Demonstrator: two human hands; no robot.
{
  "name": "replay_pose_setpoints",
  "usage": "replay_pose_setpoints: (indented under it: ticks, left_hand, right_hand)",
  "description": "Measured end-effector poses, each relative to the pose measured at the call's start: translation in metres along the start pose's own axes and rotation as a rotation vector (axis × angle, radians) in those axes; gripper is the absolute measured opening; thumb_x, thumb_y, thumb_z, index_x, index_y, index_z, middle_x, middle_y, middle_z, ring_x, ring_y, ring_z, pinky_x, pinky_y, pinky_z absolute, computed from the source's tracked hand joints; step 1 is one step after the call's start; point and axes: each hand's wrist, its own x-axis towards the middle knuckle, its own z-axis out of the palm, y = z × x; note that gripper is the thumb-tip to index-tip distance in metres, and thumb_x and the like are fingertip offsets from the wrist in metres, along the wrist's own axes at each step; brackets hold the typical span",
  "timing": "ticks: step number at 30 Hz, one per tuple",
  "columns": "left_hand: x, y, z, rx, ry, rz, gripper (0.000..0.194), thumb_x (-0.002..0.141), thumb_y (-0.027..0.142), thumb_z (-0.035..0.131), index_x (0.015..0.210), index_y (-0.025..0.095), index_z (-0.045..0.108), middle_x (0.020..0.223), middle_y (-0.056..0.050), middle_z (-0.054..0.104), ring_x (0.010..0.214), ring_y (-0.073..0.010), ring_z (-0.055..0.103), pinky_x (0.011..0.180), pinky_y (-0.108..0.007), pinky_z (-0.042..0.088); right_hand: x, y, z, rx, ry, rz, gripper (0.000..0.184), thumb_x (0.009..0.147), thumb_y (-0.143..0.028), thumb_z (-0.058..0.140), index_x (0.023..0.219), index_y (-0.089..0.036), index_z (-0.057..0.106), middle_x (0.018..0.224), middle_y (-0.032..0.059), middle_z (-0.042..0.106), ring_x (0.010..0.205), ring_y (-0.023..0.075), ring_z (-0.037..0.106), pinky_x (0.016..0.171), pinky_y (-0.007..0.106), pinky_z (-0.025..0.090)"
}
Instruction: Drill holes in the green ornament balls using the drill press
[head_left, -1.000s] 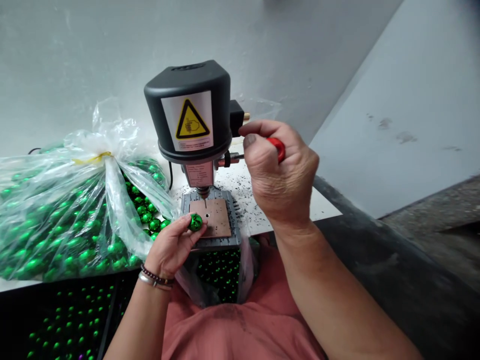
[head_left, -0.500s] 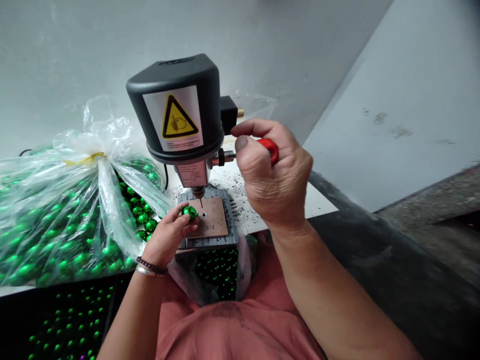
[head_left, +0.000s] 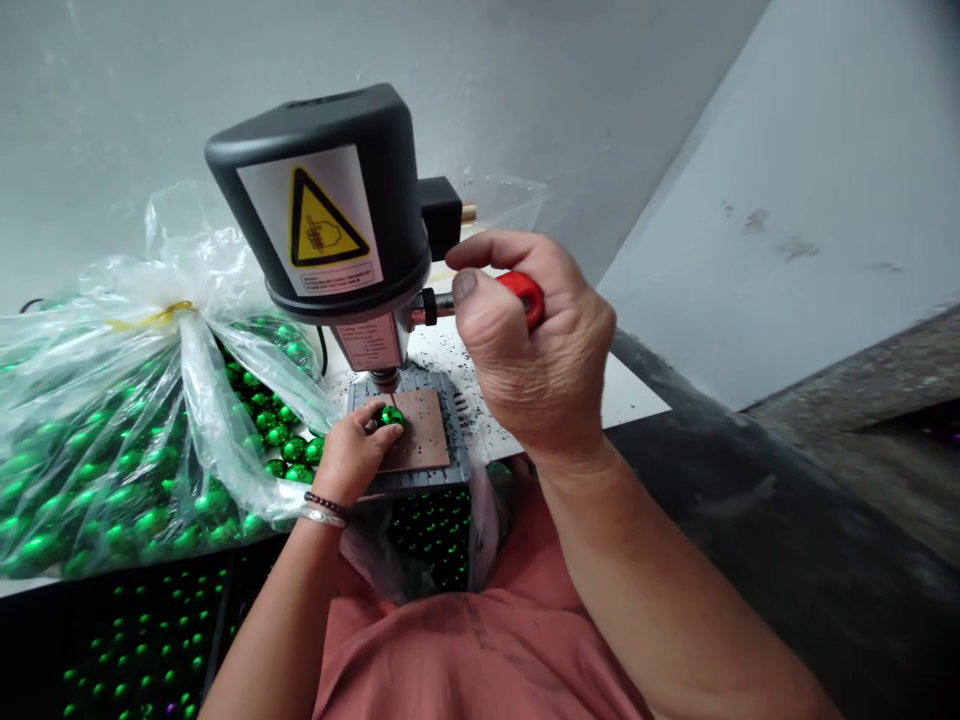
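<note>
At far left, a clear plastic bag (head_left: 201, 385) bulging with shiny green balls lies on the white bench (head_left: 634, 395), its neck gathered by a yellow tie (head_left: 161, 316). Below the bench edge, rows of green glints show in the dark. Loose green balls (head_left: 295, 450) sit by the bag, just beside the left hand (head_left: 352, 450), whose wrist wears a dark beaded bracelet (head_left: 327, 503) and a silver bangle (head_left: 322, 517). That hand's fingers pinch one green bauble (head_left: 391, 416) over the brown square plate (head_left: 425, 430) on the drill press's grey slotted base (head_left: 455, 415). The bauble is under the drill bit; whether they touch is too small to tell. Above is the black motor housing (head_left: 315, 125) with a yellow warning-triangle sticker (head_left: 330, 225). Dark shavings litter the bench beyond the base. Rightmost, the right hand (head_left: 540, 350) has its fingers curled around the press's red handle knob (head_left: 531, 297).
</note>
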Motion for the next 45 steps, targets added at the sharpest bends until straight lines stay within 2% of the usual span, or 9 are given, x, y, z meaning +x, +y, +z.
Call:
replay_pose_setpoints:
  ticks: [4, 7, 14, 18, 22, 27, 35, 41, 45]
  left_hand:
    - [0.001, 0.008, 0.001, 0.181, 0.026, 0.113, 0.043, 0.068, 0.030, 0.060, 0.110, 0.019, 0.061, 0.096, -0.005, 0.065, 0.090, -0.0191, 0.058, 0.083, -0.031, 0.045]
    - [0.004, 0.009, 0.003, 0.202, 0.021, 0.176, 0.043, 0.066, 0.028, 0.062, 0.108, 0.019, 0.062, 0.105, -0.005, 0.062, 0.097, -0.0186, 0.056, 0.090, -0.031, 0.041]
    - [0.008, 0.004, 0.004, 0.091, -0.034, 0.179, 0.044, 0.065, 0.028, 0.063, 0.108, 0.020, 0.062, 0.099, -0.001, 0.066, 0.094, -0.0177, 0.057, 0.088, -0.030, 0.042]
    - [0.007, 0.003, 0.004, 0.038, -0.048, 0.192, 0.044, 0.065, 0.025, 0.063, 0.109, 0.021, 0.062, 0.098, -0.001, 0.066, 0.092, -0.0174, 0.058, 0.087, -0.030, 0.042]
    - [0.006, 0.002, 0.005, 0.020, -0.051, 0.191, 0.044, 0.065, 0.024, 0.062, 0.109, 0.022, 0.062, 0.101, -0.001, 0.065, 0.094, -0.0175, 0.057, 0.087, -0.030, 0.042]
    - [0.005, 0.001, 0.005, 0.029, -0.042, 0.160, 0.044, 0.065, 0.025, 0.062, 0.110, 0.022, 0.062, 0.099, -0.002, 0.066, 0.094, -0.0182, 0.058, 0.086, -0.030, 0.042]
    - [0.001, 0.007, 0.003, 0.051, -0.031, 0.140, 0.043, 0.066, 0.024, 0.062, 0.109, 0.021, 0.062, 0.098, -0.002, 0.067, 0.092, -0.0181, 0.058, 0.086, -0.031, 0.042]
    - [0.002, 0.004, 0.005, 0.063, -0.009, 0.168, 0.042, 0.066, 0.025, 0.062, 0.107, 0.020, 0.062, 0.100, -0.003, 0.066, 0.093, -0.0178, 0.059, 0.086, -0.030, 0.042]
    - [0.001, 0.003, 0.005, 0.094, 0.010, 0.169, 0.040, 0.066, 0.027, 0.062, 0.106, 0.021, 0.062, 0.103, -0.003, 0.065, 0.095, -0.0182, 0.058, 0.087, -0.029, 0.041]
  right_hand:
    - [0.000, 0.001, -0.001, 0.025, 0.002, 0.008, 0.022, 0.079, -0.036, 0.047, 0.085, -0.018, 0.059, 0.052, -0.0080, 0.040, 0.046, -0.0012, 0.037, 0.049, 0.011, 0.037]
    - [0.000, 0.002, -0.001, 0.024, -0.012, 0.009, 0.022, 0.079, -0.036, 0.046, 0.086, -0.019, 0.059, 0.052, -0.0077, 0.039, 0.046, -0.0010, 0.038, 0.049, 0.012, 0.038]
    - [-0.004, 0.003, -0.001, 0.051, -0.004, 0.004, 0.018, 0.079, -0.032, 0.047, 0.085, -0.021, 0.059, 0.051, -0.0077, 0.038, 0.045, -0.0007, 0.036, 0.046, 0.011, 0.037]
    - [-0.014, 0.006, 0.000, 0.006, 0.041, -0.043, 0.012, 0.076, -0.022, 0.050, 0.079, -0.018, 0.061, 0.051, -0.0076, 0.042, 0.043, -0.0008, 0.035, 0.044, 0.011, 0.037]
    - [-0.026, 0.011, 0.000, -0.083, 0.082, -0.093, 0.016, 0.073, -0.015, 0.050, 0.082, -0.018, 0.063, 0.052, -0.0075, 0.048, 0.044, -0.0003, 0.035, 0.046, 0.012, 0.039]
    - [-0.033, 0.013, 0.001, -0.148, 0.104, -0.072, 0.017, 0.073, -0.018, 0.050, 0.083, -0.018, 0.065, 0.057, -0.0053, 0.054, 0.046, 0.0020, 0.039, 0.046, 0.016, 0.040]
    - [-0.043, 0.019, 0.004, -0.110, 0.114, -0.044, 0.017, 0.075, -0.018, 0.050, 0.086, -0.017, 0.063, 0.057, -0.0064, 0.053, 0.043, -0.0002, 0.036, 0.043, 0.013, 0.036]
    - [-0.052, 0.028, 0.008, -0.099, 0.157, -0.047, 0.017, 0.075, -0.021, 0.050, 0.086, -0.020, 0.063, 0.065, -0.0043, 0.058, 0.050, 0.0023, 0.045, 0.048, 0.015, 0.041]
    - [-0.064, 0.037, 0.008, -0.080, 0.120, -0.026, 0.018, 0.074, -0.018, 0.049, 0.085, -0.021, 0.063, 0.067, -0.0039, 0.059, 0.052, 0.0036, 0.048, 0.051, 0.017, 0.043]
